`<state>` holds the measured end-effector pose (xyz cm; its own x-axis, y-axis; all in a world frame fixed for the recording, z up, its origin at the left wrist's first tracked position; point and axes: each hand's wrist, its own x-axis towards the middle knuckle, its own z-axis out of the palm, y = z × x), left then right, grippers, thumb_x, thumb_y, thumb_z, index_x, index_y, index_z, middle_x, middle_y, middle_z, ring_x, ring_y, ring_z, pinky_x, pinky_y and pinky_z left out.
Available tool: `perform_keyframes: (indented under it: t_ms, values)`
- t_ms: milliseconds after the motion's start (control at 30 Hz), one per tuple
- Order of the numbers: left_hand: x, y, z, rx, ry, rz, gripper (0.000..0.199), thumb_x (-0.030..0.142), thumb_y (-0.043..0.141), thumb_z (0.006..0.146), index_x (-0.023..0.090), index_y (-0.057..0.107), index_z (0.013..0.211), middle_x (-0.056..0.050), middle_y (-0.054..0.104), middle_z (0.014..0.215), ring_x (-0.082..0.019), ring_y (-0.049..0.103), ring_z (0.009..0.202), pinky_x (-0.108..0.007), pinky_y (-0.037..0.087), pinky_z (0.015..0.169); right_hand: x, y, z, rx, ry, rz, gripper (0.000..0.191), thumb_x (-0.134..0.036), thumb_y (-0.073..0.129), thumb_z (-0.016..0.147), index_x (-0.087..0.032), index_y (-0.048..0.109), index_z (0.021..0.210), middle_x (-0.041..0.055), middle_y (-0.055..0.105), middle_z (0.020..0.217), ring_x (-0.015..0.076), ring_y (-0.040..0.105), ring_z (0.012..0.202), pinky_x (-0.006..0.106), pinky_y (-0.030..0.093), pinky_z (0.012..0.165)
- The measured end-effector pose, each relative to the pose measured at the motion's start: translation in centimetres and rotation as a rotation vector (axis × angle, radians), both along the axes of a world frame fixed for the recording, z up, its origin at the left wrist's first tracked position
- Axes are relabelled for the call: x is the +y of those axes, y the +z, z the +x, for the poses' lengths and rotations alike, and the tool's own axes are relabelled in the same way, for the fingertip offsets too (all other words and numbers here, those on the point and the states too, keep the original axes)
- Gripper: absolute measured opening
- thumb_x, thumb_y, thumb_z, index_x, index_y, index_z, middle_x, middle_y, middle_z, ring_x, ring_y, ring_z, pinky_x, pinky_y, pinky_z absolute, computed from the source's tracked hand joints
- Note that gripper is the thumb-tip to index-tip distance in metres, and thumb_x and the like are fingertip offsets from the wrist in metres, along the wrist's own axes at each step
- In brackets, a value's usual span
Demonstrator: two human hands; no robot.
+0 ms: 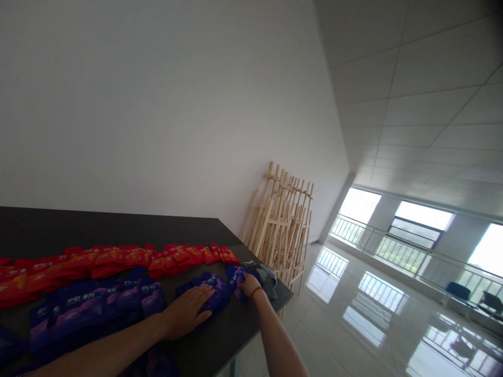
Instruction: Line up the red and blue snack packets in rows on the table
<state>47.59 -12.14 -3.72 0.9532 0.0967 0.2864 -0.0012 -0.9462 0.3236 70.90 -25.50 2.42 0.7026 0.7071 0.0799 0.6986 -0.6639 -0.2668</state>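
My left hand (191, 309) lies flat, fingers stretched out, on a small pile of purple-blue packets (217, 290) near the table's right part. Just right of it, my right hand (249, 284) is closed on a purple packet (236, 277) with white lettering. Beside that hand, a crumpled grey cloth-like item (268, 280) lies at the table's corner; what it is I cannot tell. A larger spread of overlapping purple packets (88, 309) covers the left front. Behind them runs a long row of overlapping red packets (129, 256).
The dark table (118, 222) stands by a pale wall, its right edge close to my right forearm. Several wooden easels (281, 225) lean against the wall past that edge. Farther right are a glossy tiled floor (334, 324), a railing (373, 241) by windows, and blue chairs (458, 290).
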Motion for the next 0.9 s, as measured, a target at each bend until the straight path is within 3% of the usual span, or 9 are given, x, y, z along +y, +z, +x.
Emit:
perform_keyframes:
  t_ms: [200, 400, 600, 700, 800, 900]
  values:
    - [-0.1, -0.1, -0.1, -0.006, 0.012, 0.012, 0.059, 0.047, 0.046, 0.103, 0.021, 0.047, 0.156, -0.014, 0.049, 0.162, -0.031, 0.045, 0.150, -0.051, 0.037, 0.124, 2.2, 2.7, 0.4, 0.101, 0.099, 0.057, 0.015, -0.022, 0.068, 0.088, -0.016, 0.076, 0.098, 0.0097, 0.077, 0.098, 0.0225, 0.071, 0.094, 0.029, 0.050, 0.078]
    - [-0.2, 0.0, -0.1, -0.025, 0.005, 0.022, 0.058, 0.047, 0.047, 0.103, 0.020, 0.048, 0.155, -0.015, 0.053, 0.159, -0.032, 0.049, 0.147, -0.053, 0.039, 0.122, 5.1, 0.7, -2.5, 0.198, 0.245, -0.038, 0.008, -0.024, 0.073, 0.088, -0.019, 0.079, 0.090, 0.0019, 0.077, 0.086, 0.0171, 0.071, 0.083, 0.023, 0.050, 0.071]
    - [-0.5, 0.5, -0.2, -0.061, 0.022, 0.033, 0.053, 0.044, 0.052, 0.100, 0.018, 0.057, 0.146, -0.018, 0.058, 0.154, -0.034, 0.053, 0.143, -0.055, 0.042, 0.119, 5.5, -0.7, -3.6, 0.097, 0.234, -0.122, 0.030, -0.036, 0.079, 0.085, -0.024, 0.082, 0.112, 0.0074, 0.079, 0.114, 0.0253, 0.071, 0.113, 0.029, 0.053, 0.093]
    - [-0.4, 0.9, -0.2, -0.082, 0.020, 0.038, 0.052, 0.044, 0.054, 0.098, 0.018, 0.060, 0.142, -0.019, 0.060, 0.151, -0.037, 0.054, 0.141, -0.056, 0.043, 0.118, 5.6, -0.4, -3.6, 0.035, 0.222, -0.171, 0.034, -0.040, 0.081, 0.083, -0.024, 0.083, 0.113, 0.0116, 0.077, 0.121, 0.0295, 0.068, 0.122, 0.033, 0.051, 0.101]
    - [-0.2, 1.5, -0.4, -0.105, 0.021, 0.044, 0.048, 0.044, 0.055, 0.098, 0.019, 0.061, 0.139, -0.017, 0.064, 0.147, -0.035, 0.056, 0.139, -0.055, 0.043, 0.118, 5.3, 0.4, -2.8, -0.007, 0.218, -0.206, 0.029, -0.041, 0.074, 0.090, -0.027, 0.082, 0.114, 0.0084, 0.078, 0.119, 0.0251, 0.070, 0.119, 0.030, 0.051, 0.100]
    - [0.1, 2.3, -1.3, -0.138, 0.029, 0.036, 0.041, 0.041, 0.054, 0.100, 0.020, 0.063, 0.135, -0.016, 0.065, 0.145, -0.034, 0.057, 0.138, -0.052, 0.044, 0.118, 4.2, 1.0, -1.3, -0.092, 0.136, -0.214, 0.038, -0.039, 0.067, 0.096, -0.024, 0.075, 0.129, 0.0119, 0.071, 0.134, 0.0267, 0.064, 0.129, 0.035, 0.049, 0.104]
